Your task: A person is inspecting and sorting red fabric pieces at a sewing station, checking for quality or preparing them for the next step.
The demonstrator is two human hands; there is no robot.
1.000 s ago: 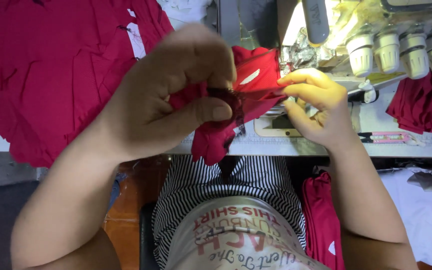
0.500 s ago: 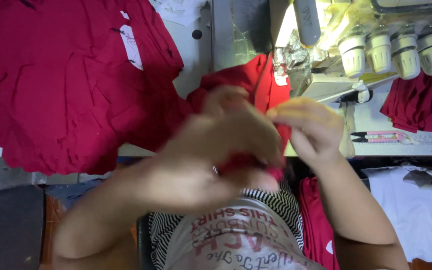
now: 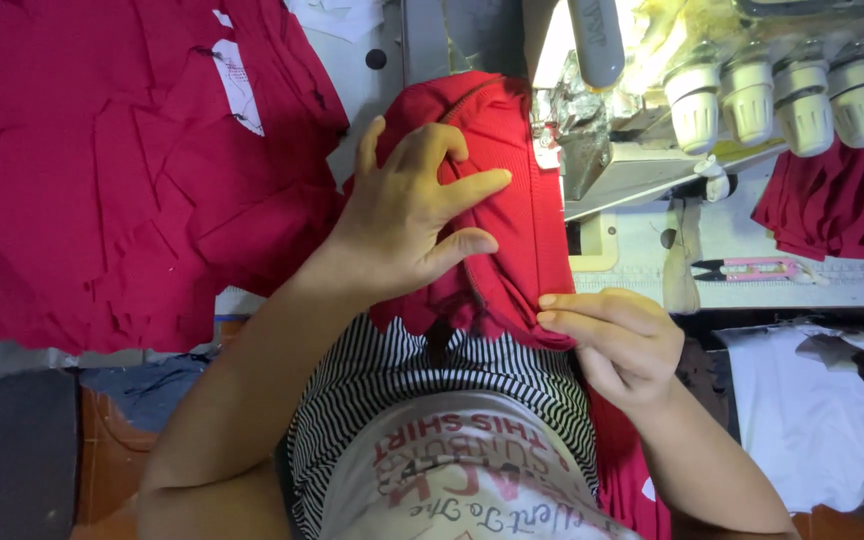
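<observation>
A piece of red knit fabric with a ribbed band [image 3: 512, 200] lies on the white desk [image 3: 642, 250], its upper end reaching the foot of the grey sewing machine [image 3: 602, 150]. The left hand [image 3: 407, 215] lies on top of the cloth with the fingers spread and slightly bent, pressing it flat against the desk rather than closing around it. The right hand [image 3: 617, 335] is at the near edge of the desk, thumb and fingers drawn together in a pinch on the lower hem of the same piece, holding it taut toward the body.

To the left, a heap of cut red fabric pieces [image 3: 102, 170] covers most of the desk, one of them bearing a small white paper tag [image 3: 242, 85]. To the right of the machine stand four white thread cones [image 3: 782, 95], and beyond them a smaller stack of red pieces [image 3: 842, 200]. A pair of pink-handled thread snips [image 3: 752, 268] lies on the desk in front of the machine.

As a judgement of progress: the piece is lined up at the machine and held at both ends, so positioning looks largely done; whether the edge already sits under the presser foot cannot be told, since the cloth hides it. The large heap at the left suggests many pieces remain unsewn.
</observation>
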